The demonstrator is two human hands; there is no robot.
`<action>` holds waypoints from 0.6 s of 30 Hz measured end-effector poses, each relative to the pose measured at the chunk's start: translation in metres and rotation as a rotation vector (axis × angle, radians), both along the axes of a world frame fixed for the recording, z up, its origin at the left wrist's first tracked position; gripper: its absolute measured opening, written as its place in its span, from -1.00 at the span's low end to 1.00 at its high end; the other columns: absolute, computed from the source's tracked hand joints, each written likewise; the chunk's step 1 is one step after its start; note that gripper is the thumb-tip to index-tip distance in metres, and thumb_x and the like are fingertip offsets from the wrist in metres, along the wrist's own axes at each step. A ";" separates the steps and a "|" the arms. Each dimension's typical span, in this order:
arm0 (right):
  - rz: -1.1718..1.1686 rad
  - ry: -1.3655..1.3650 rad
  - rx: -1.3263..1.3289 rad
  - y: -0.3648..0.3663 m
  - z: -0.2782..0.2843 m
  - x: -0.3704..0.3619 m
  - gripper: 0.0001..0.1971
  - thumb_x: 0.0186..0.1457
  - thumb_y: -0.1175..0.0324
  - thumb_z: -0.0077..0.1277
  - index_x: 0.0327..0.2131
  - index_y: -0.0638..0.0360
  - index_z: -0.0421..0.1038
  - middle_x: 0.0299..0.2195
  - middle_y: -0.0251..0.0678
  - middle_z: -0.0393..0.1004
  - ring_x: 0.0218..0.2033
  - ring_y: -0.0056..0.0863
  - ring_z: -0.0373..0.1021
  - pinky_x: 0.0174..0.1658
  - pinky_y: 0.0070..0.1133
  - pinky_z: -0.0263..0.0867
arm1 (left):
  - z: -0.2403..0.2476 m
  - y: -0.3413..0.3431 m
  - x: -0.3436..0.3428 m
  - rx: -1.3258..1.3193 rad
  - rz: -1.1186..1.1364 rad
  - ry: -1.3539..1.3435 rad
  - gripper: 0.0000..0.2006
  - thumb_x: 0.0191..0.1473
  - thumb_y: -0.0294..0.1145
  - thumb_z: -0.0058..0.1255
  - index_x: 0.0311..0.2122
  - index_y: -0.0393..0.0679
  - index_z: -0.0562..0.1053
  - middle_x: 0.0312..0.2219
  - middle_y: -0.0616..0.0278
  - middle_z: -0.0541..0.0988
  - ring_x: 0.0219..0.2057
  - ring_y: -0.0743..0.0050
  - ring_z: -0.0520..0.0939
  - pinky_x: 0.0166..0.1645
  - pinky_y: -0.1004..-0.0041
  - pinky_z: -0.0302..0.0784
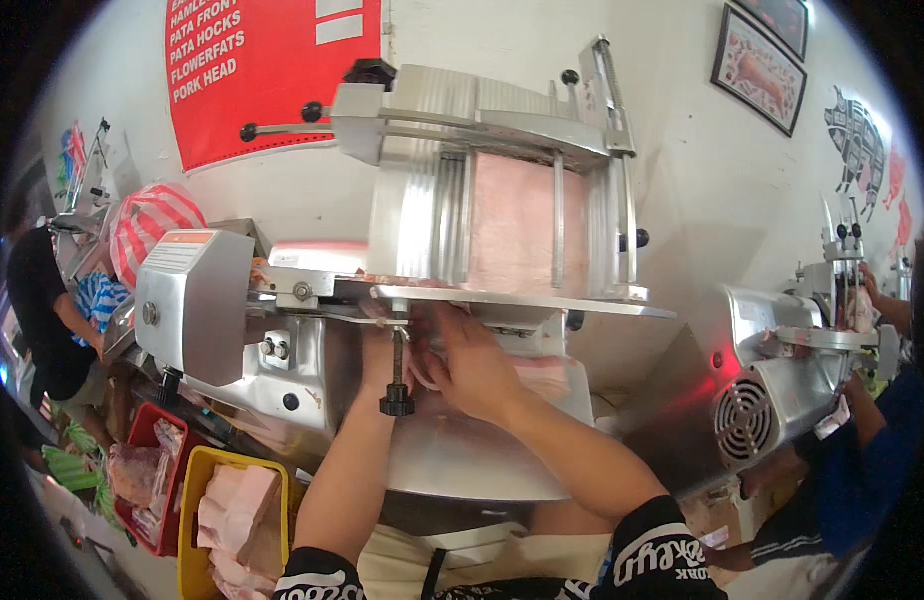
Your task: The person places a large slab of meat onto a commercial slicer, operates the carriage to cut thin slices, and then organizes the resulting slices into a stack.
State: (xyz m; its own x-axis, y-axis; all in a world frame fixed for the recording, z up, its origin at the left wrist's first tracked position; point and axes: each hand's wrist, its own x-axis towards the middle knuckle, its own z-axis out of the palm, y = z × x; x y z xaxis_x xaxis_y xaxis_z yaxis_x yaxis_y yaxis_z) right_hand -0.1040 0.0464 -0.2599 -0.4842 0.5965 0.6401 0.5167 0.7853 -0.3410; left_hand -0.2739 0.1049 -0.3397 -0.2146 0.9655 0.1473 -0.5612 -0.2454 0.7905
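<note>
A metal meat slicer (402, 215) stands right in front of me. On its upper carriage lies a broad pale-pink slab of meat (522, 220), beneath a metal bar. Both my hands are together below the slicer's long horizontal plate edge (542, 300). My left hand (380, 350) is beside the threaded rod with a black knob (397, 400), which partly covers it; its fingers are hidden. My right hand (465, 362) reaches in from the right, its fingers partly stretched out and apart from the thumb. Its fingertips vanish under the plate. Pinkish meat (542, 375) lies just right of it.
A yellow crate (190, 520) of pale meat pieces and a red crate (147, 430) with bagged meat stand at lower left. Another slicer (762, 370) is at right, with a person in blue (872, 470) at it. A person in black (42, 310) is at far left.
</note>
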 end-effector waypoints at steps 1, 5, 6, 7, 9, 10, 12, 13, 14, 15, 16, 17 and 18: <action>-0.016 -0.011 -0.006 0.000 -0.003 0.002 -0.32 0.07 0.39 0.04 0.21 0.50 0.04 0.02 0.25 0.33 0.08 0.16 0.28 0.23 -0.20 0.16 | 0.003 -0.004 0.010 0.020 -0.036 0.015 -0.70 0.30 -0.03 -0.07 -0.05 0.01 0.44 -0.29 0.39 0.47 -0.28 0.57 0.42 -0.21 0.51 0.37; 0.014 0.000 0.006 0.006 -0.006 0.002 -0.33 0.07 0.41 0.03 0.21 0.53 0.05 -0.01 0.23 0.37 0.07 0.15 0.28 0.23 -0.19 0.15 | 0.035 -0.019 0.026 -0.015 -0.074 0.070 -0.68 0.31 -0.11 -0.07 0.05 -0.04 0.40 -0.10 0.28 0.50 -0.08 0.42 0.47 0.00 0.38 0.40; 0.025 0.003 0.015 0.008 -0.007 0.001 -0.33 0.07 0.41 0.03 0.20 0.53 0.06 -0.01 0.22 0.38 0.07 0.15 0.29 0.23 -0.19 0.16 | 0.030 -0.017 0.025 -0.023 -0.086 0.066 -0.67 0.32 -0.13 -0.08 0.07 -0.07 0.40 -0.07 0.26 0.50 -0.06 0.38 0.47 0.01 0.35 0.41; 0.040 0.005 0.025 0.009 -0.007 0.000 -0.34 0.06 0.41 0.03 0.20 0.53 0.07 -0.02 0.20 0.39 0.06 0.15 0.29 0.23 -0.18 0.16 | 0.025 -0.014 0.023 -0.013 -0.080 0.064 -0.66 0.32 -0.12 -0.09 0.07 -0.08 0.39 -0.07 0.24 0.50 -0.06 0.37 0.48 0.01 0.34 0.41; 0.007 -0.064 0.066 0.008 -0.009 -0.002 -0.37 0.07 0.41 0.03 0.20 0.48 0.10 -0.03 0.14 0.41 0.05 0.07 0.32 0.23 -0.16 0.15 | 0.016 -0.008 0.020 0.007 -0.073 0.060 -0.65 0.33 -0.12 -0.10 0.08 -0.10 0.39 -0.06 0.22 0.50 -0.06 0.36 0.49 0.01 0.33 0.43; -0.015 -0.100 0.085 0.008 -0.011 -0.001 -0.38 0.08 0.41 0.02 0.19 0.46 0.11 -0.03 0.10 0.42 0.05 0.02 0.34 0.23 -0.15 0.15 | 0.013 -0.006 0.020 -0.023 -0.078 0.046 -0.65 0.33 -0.12 -0.12 0.08 -0.11 0.39 -0.06 0.21 0.51 -0.07 0.35 0.50 0.02 0.33 0.43; -0.045 -0.135 0.046 0.005 -0.012 0.002 -0.48 0.09 0.41 0.02 0.14 0.36 0.23 -0.02 -0.01 0.44 0.03 -0.10 0.37 0.23 -0.14 0.15 | 0.007 -0.003 0.019 -0.085 -0.092 0.018 -0.65 0.34 -0.14 -0.15 0.08 -0.12 0.40 -0.07 0.19 0.53 -0.07 0.35 0.51 0.03 0.33 0.44; -0.049 -0.149 0.029 0.003 -0.012 -0.001 -0.52 0.10 0.41 0.01 0.11 0.31 0.29 -0.01 -0.07 0.45 0.03 -0.16 0.38 0.23 -0.13 0.15 | -0.006 0.003 0.011 -0.058 -0.092 0.061 -0.66 0.34 -0.15 -0.16 0.07 -0.12 0.41 -0.07 0.19 0.53 -0.08 0.35 0.52 0.02 0.33 0.44; -0.031 -0.157 0.062 0.000 -0.013 -0.004 -0.57 0.10 0.40 0.01 0.07 0.27 0.34 -0.02 -0.12 0.46 0.02 -0.21 0.39 0.22 -0.14 0.16 | -0.026 0.011 -0.004 -0.032 -0.085 0.105 -0.66 0.34 -0.16 -0.18 0.06 -0.13 0.41 -0.08 0.19 0.54 -0.09 0.35 0.53 0.02 0.34 0.45; -0.026 -0.168 0.093 -0.001 -0.014 -0.002 -0.62 0.11 0.40 0.01 0.02 0.22 0.38 -0.04 -0.17 0.48 0.01 -0.25 0.40 0.22 -0.15 0.17 | -0.035 0.017 -0.008 -0.038 -0.091 0.119 -0.68 0.34 -0.17 -0.18 0.05 -0.12 0.42 -0.10 0.20 0.55 -0.10 0.35 0.54 0.02 0.34 0.45; -0.022 -0.178 0.127 -0.002 -0.014 0.000 -0.67 0.11 0.40 0.00 -0.02 0.18 0.43 -0.06 -0.22 0.49 0.00 -0.30 0.41 0.22 -0.16 0.17 | -0.037 0.019 -0.011 -0.043 -0.096 0.135 -0.69 0.34 -0.17 -0.19 0.03 -0.12 0.43 -0.11 0.21 0.56 -0.11 0.34 0.54 0.02 0.34 0.46; -0.013 -0.190 0.108 -0.004 -0.014 0.000 -0.72 0.11 0.40 0.01 -0.08 0.16 0.45 -0.09 -0.25 0.50 0.00 -0.30 0.41 0.22 -0.16 0.17 | -0.038 0.021 -0.014 -0.079 -0.100 0.125 -0.70 0.34 -0.18 -0.19 0.01 -0.10 0.44 -0.13 0.23 0.56 -0.12 0.34 0.54 0.01 0.33 0.46; -0.002 -0.202 0.090 -0.007 -0.012 0.000 -0.77 0.11 0.39 0.01 -0.14 0.14 0.48 -0.11 -0.27 0.50 -0.01 -0.30 0.41 0.22 -0.17 0.16 | -0.040 0.021 -0.016 -0.108 -0.087 0.107 -0.72 0.34 -0.19 -0.19 -0.02 -0.09 0.44 -0.17 0.24 0.56 -0.16 0.36 0.54 -0.03 0.35 0.47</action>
State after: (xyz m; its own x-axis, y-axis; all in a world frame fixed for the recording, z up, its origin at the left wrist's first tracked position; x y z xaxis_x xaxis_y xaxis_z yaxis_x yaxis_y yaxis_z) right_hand -0.1040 0.0393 -0.2723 -0.6073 0.5421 0.5808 0.5689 0.8070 -0.1584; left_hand -0.2896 0.1263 -0.3796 -0.1182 0.9912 0.0597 -0.4879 -0.1103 0.8659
